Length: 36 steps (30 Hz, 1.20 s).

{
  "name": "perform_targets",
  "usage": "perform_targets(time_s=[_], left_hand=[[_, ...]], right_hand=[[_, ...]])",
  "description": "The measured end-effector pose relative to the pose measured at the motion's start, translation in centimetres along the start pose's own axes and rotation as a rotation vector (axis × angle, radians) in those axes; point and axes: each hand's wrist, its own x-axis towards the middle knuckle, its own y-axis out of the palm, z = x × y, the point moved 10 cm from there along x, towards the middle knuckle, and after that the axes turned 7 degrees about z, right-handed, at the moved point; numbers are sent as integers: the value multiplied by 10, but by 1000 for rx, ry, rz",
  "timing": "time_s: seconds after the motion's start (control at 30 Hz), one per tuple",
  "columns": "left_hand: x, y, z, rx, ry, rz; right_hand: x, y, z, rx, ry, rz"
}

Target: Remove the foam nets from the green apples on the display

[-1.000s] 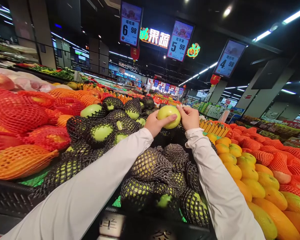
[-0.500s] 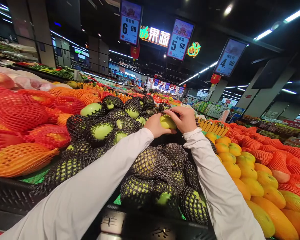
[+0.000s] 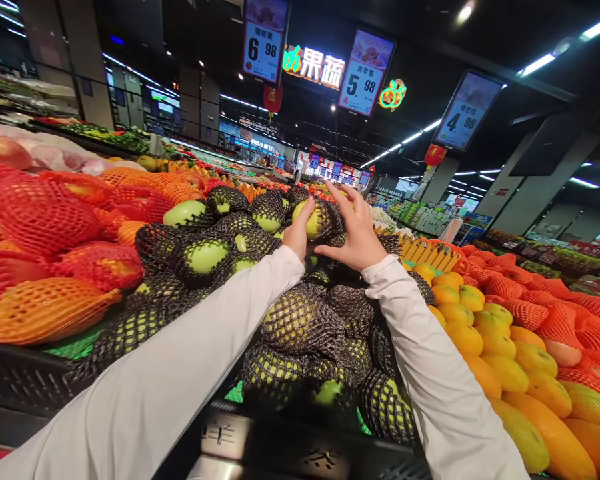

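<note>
A yellow-green apple (image 3: 312, 219), partly covered by a black foam net, is held above the pile. My left hand (image 3: 297, 230) grips it from the left, thumb up against its side; the other fingers are hidden behind it. Spread wide on the right, my right hand (image 3: 354, 227) has its thumb below the apple and its fingers raised. Whether it touches the net I cannot tell. Around and below my hands lie several green apples in black nets, among them a netted apple (image 3: 303, 317) in front and a half-bare apple (image 3: 207, 257) to the left.
Apples in red and orange nets (image 3: 45, 217) are heaped on the left. Rows of orange-yellow fruit (image 3: 495, 347) and more red-netted fruit (image 3: 560, 307) lie on the right. The black crate's front edge (image 3: 280, 427) runs below my arms. A price sign (image 3: 365, 73) hangs overhead.
My right hand has opened and let its fingers spread away from the apple. The apple has risen slightly to the left, and its black net now shows on its right side.
</note>
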Motion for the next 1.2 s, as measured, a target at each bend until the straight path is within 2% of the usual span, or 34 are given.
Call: perform_targets(time_s=[0.07,0.17,0.23,0.3,0.33,0.4,0.47,0.53,0.63,0.73,0.8,0.83,0.9,0.97,1.03,1.1,1.2], left_hand=[[-3,18,3,-99,-23,119],[-8,32,11,-71,-88,224],[-7,27,20,38,-145,213],[-3,10,19,200,-133,117],[-1,-1,13,291,-78,42],[-2,-15,-14,478,124,-106],[-12,-11,-44,623,370,-160],[-26,7,-64,671,565,-83],[-39,26,-76,590,695,62],[-39,18,-80,544,728,15],[-32,6,-75,662,680,-81],[-25,2,-69,786,607,-116],[-7,-6,-43,1107,334,-115],[3,-13,-4,1417,-14,29],[-1,-11,31,1632,-241,274],[-10,-3,53,1743,-290,483],[-16,11,66,1775,-259,607]], right_hand=[[0,6,-3,17,-11,64],[-1,10,-2,88,-88,128],[-1,10,-10,89,-49,144],[-3,8,-25,62,69,137],[-4,7,-33,49,142,119],[-7,1,-47,27,279,61],[-10,-5,-55,9,369,1],[-11,-8,-54,-2,383,-18],[-10,-7,-51,-3,370,-5],[-12,-7,-54,-24,390,-6],[-14,-8,-60,-33,397,-19],[-15,-8,-64,-33,401,-32],[-18,-11,-72,-26,411,-70],[-21,-15,-80,-11,424,-128],[-23,-19,-86,20,433,-189],[-25,-22,-89,52,437,-230],[-25,-21,-90,84,439,-242]])
